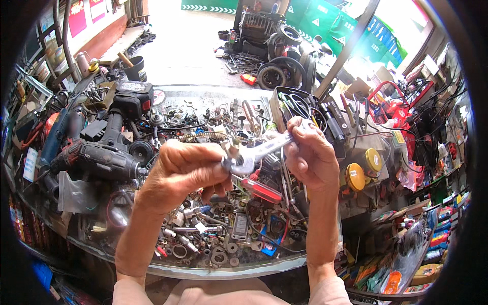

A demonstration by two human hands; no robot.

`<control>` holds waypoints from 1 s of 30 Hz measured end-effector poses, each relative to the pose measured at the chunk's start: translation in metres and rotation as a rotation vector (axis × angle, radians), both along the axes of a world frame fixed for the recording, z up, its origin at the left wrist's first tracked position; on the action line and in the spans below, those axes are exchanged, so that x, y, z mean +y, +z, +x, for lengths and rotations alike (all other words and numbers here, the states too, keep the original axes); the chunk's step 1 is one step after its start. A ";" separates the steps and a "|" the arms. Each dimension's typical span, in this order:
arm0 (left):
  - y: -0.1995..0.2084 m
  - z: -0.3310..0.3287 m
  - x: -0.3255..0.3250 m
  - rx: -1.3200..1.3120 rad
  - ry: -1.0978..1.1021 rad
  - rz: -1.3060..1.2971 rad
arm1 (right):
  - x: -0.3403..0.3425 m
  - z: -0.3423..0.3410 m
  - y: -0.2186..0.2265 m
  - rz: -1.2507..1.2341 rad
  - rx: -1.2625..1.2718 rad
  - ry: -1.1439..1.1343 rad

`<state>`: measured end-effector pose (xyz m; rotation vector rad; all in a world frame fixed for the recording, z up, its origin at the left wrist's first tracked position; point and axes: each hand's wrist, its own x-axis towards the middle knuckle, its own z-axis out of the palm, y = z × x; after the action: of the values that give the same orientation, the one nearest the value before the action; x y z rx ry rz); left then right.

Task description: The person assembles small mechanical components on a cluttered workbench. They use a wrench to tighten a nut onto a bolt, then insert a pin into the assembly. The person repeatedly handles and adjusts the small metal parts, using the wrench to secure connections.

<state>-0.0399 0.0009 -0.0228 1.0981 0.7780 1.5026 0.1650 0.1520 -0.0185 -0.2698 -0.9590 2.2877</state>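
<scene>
Above a cluttered glass-topped table [203,273], the left hand [185,170] pinches a small metal fitting [232,149] against the head of a wrench [269,147]; the right hand [314,152] grips its handle. A loose seating could let it slip, losing the fitting among scattered metal parts [240,226].

Obscured and indistinct items, grey-edged glass worktop [218,273].
Silver open-ended metal wrench [270,147]: handle end covered by fingers of the right hand [317,152]; small brass-coloured metal piece [232,149]: partly covered by fingers of the left hand [184,170], blurred, kind undetermined; small loose grey metal parts [218,256]: many too small to identify; pale fabric sleeves [131,293]: cut off by lower edge.
</scene>
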 end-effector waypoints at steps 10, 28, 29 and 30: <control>-0.001 -0.003 0.001 0.052 -0.042 0.139 | -0.007 -0.002 0.003 0.073 -0.084 0.025; -0.036 0.002 0.023 0.865 0.329 -0.155 | -0.069 -0.016 0.026 1.159 -0.471 -0.203; -0.033 0.000 0.023 0.667 0.378 -0.217 | -0.077 -0.019 0.032 1.320 -0.495 -0.272; -0.023 0.001 0.021 0.383 0.363 -0.329 | -0.087 -0.019 0.045 1.249 -0.625 -0.261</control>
<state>-0.0394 0.0224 -0.0459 1.0405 1.5009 1.4006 0.1460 0.0649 0.0262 -0.5013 -2.2665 1.0167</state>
